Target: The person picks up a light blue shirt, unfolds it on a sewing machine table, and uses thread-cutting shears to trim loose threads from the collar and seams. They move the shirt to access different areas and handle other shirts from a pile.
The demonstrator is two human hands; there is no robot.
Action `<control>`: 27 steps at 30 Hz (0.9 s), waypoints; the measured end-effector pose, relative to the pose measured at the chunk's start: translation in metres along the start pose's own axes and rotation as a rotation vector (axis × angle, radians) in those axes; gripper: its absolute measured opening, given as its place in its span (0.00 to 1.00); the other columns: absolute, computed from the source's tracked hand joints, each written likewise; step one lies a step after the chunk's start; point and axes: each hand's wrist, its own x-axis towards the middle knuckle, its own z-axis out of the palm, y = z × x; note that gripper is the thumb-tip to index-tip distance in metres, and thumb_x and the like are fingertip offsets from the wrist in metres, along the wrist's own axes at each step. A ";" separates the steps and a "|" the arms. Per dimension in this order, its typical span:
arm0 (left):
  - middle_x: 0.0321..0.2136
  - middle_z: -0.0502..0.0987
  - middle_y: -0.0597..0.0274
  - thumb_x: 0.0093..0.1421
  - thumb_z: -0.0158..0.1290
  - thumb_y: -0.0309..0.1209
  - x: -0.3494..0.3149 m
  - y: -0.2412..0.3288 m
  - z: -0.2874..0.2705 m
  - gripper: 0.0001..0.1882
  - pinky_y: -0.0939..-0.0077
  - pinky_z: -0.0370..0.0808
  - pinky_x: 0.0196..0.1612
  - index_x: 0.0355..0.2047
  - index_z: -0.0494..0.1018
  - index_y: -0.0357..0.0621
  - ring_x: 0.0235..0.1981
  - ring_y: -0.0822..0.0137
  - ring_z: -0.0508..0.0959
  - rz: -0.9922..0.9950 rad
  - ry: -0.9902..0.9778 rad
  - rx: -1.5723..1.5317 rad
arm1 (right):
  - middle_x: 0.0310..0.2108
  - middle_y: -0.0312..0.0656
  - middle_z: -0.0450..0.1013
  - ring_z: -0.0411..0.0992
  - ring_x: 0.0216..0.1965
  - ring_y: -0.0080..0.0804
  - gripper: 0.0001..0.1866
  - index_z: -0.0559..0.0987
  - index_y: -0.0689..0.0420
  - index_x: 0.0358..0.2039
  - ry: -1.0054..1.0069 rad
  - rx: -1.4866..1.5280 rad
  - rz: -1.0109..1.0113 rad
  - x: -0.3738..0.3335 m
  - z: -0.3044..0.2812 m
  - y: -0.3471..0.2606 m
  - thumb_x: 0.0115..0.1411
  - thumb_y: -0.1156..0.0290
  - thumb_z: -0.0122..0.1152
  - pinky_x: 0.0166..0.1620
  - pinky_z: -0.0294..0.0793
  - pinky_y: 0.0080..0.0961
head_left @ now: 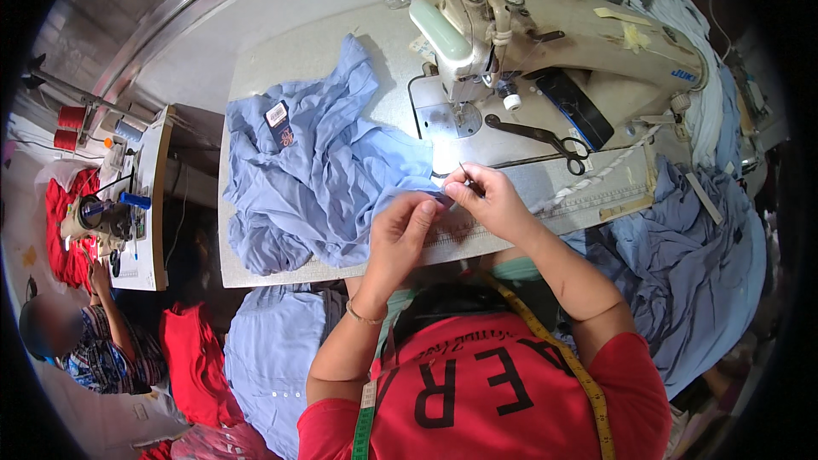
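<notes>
A light blue garment (298, 162) lies crumpled over the left half of the sewing table, with a dark tag (279, 123) near its top. My left hand (402, 226) is closed on an edge of this garment at the table's front. Close beside it, my right hand (487, 198) pinches a small, thin dark tool (469, 177) at the same edge; its exact kind is too small to tell. Just behind my hands stands the sewing machine (464, 60), its needle over the metal plate (439, 111).
Right of the needle lie black scissors (545, 140) and a dark phone-like slab (575, 106). More blue garments are heaped at the right (682, 264) and below the table at left (273, 358). At far left a person (102, 332) works at another machine (89, 213) with red cloth.
</notes>
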 end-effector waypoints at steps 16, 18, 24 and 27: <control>0.22 0.72 0.71 0.62 0.48 0.29 0.021 0.002 -0.003 0.08 0.86 0.66 0.27 0.33 0.73 0.36 0.23 0.81 0.68 -0.206 -0.120 0.050 | 0.22 0.25 0.65 0.59 0.19 0.13 0.12 0.72 0.58 0.36 -0.050 0.497 0.318 0.002 0.001 0.003 0.62 0.62 0.54 0.23 0.59 0.13; 0.22 0.72 0.71 0.62 0.48 0.29 0.020 0.003 -0.004 0.08 0.86 0.67 0.27 0.33 0.73 0.36 0.23 0.81 0.68 -0.215 -0.130 0.028 | 0.22 0.29 0.68 0.65 0.20 0.20 0.13 0.71 0.57 0.39 -0.007 0.399 0.156 0.002 -0.002 -0.002 0.62 0.61 0.53 0.26 0.65 0.17; 0.23 0.73 0.71 0.62 0.49 0.30 0.018 -0.003 -0.004 0.09 0.86 0.67 0.27 0.33 0.74 0.36 0.24 0.82 0.69 -0.209 -0.101 0.034 | 0.30 0.47 0.73 0.73 0.31 0.44 0.14 0.70 0.55 0.40 0.018 -0.346 -0.012 -0.005 -0.016 -0.031 0.56 0.63 0.58 0.35 0.70 0.34; 0.23 0.73 0.71 0.62 0.49 0.30 0.018 -0.003 -0.003 0.09 0.86 0.67 0.27 0.33 0.74 0.36 0.24 0.82 0.69 -0.211 -0.089 0.034 | 0.30 0.43 0.73 0.73 0.30 0.42 0.14 0.72 0.55 0.37 -0.036 -0.649 -0.165 -0.006 -0.022 -0.035 0.52 0.63 0.61 0.35 0.69 0.36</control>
